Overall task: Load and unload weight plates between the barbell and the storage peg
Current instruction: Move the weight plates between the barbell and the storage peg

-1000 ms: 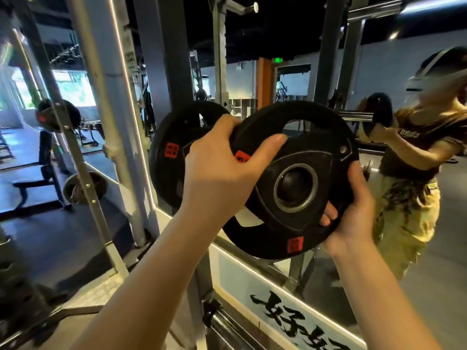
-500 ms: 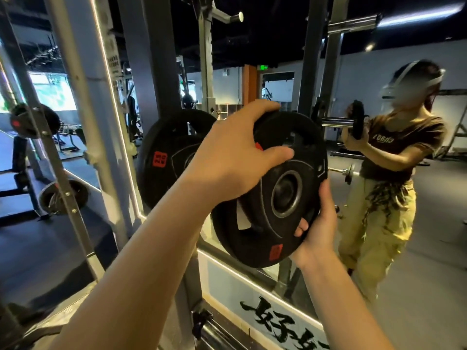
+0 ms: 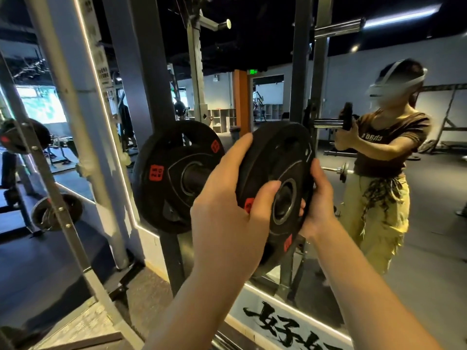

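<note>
I hold a small black weight plate (image 3: 283,157) with red labels upright at chest height, its metal-ringed hole facing right. My left hand (image 3: 227,218) grips its near rim, thumb across the face beside the hole. My right hand (image 3: 319,198) cups the far rim, fingers curled round the edge. Just left of it, a larger black plate (image 3: 161,190) hangs on a dark storage peg (image 3: 195,176) fixed to a grey rack upright (image 3: 151,79). The held plate sits off the peg's end, its hole roughly in line with it.
A wall mirror (image 3: 417,223) ahead reflects a person holding a plate at a barbell sleeve. A slanted steel rail (image 3: 50,188) with bolts crosses at left. Other plates (image 3: 56,212) rest low at left. Dark rubber floor lies below.
The plate has turned more edge-on and moved left toward the peg. My left hand has slid down its near rim, and my right hand has moved up the far rim.
</note>
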Demonstrator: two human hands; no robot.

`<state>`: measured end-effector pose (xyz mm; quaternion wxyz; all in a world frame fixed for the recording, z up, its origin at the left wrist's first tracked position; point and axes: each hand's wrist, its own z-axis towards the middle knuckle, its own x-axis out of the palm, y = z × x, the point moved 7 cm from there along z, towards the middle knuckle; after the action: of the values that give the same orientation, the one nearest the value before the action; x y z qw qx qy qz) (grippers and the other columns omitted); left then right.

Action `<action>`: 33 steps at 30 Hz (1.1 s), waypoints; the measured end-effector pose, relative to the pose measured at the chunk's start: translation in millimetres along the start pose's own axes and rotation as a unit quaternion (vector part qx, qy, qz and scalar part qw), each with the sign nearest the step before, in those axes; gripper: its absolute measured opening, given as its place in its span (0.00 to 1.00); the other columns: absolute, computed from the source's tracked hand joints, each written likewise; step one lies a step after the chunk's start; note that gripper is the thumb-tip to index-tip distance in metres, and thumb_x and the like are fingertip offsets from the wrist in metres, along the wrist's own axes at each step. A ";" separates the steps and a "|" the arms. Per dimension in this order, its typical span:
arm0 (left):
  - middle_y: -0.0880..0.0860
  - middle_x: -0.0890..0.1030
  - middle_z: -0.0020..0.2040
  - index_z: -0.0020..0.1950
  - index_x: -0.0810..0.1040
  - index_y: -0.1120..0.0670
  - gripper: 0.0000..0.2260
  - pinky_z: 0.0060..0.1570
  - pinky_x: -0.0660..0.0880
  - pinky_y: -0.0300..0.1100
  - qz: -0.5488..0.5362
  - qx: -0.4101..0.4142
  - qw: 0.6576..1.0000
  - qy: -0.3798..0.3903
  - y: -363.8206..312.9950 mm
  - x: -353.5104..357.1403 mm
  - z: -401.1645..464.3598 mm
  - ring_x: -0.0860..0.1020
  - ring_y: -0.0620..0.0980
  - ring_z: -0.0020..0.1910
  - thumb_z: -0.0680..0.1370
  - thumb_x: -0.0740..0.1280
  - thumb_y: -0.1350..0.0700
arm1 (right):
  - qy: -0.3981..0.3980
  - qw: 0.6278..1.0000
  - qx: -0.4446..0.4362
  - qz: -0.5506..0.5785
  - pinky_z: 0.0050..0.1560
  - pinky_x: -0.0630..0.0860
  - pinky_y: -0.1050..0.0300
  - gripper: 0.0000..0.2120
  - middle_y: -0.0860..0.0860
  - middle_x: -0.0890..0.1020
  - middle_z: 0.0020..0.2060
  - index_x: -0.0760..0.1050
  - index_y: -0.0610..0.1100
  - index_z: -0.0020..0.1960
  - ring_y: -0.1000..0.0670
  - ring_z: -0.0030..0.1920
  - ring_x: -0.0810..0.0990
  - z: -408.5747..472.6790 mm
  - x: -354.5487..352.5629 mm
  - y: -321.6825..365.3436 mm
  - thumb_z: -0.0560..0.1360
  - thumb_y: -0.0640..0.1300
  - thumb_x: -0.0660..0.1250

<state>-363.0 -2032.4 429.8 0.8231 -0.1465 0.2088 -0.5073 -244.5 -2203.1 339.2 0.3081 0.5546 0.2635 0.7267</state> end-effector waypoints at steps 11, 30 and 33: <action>0.48 0.75 0.64 0.71 0.68 0.48 0.23 0.59 0.69 0.37 0.166 -0.028 0.946 0.278 -18.8 30.2 73.5 0.73 0.46 0.62 0.77 0.69 0.50 | -0.121 0.974 0.079 0.177 0.72 0.54 0.52 0.31 0.46 0.67 0.40 0.78 0.49 0.47 0.48 0.44 0.67 -9.3 -13.8 -91.9 0.55 0.69 0.78; 0.49 0.75 0.63 0.70 0.68 0.49 0.23 0.56 0.67 0.36 0.175 -0.013 0.952 0.253 -4.4 27.7 78.1 0.73 0.46 0.61 0.77 0.69 0.50 | -0.148 0.974 0.061 0.163 0.52 0.69 0.59 0.24 0.47 0.77 0.36 0.81 0.46 0.40 0.50 0.37 0.75 -14.6 12.2 -89.4 0.66 0.68 0.70; 0.50 0.75 0.65 0.70 0.69 0.49 0.22 0.59 0.69 0.39 0.198 -0.012 0.945 0.259 -3.0 30.8 83.7 0.73 0.48 0.63 0.77 0.68 0.48 | -0.135 0.976 0.076 0.152 0.56 0.75 0.48 0.28 0.43 0.84 0.51 0.83 0.45 0.54 0.41 0.52 0.81 -26.2 19.7 -88.0 0.71 0.68 0.65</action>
<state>-311.9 -2058.8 497.9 0.8228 0.0238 0.4455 -0.3522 -260.0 -2130.5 281.7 0.1835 0.7031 0.1863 0.6612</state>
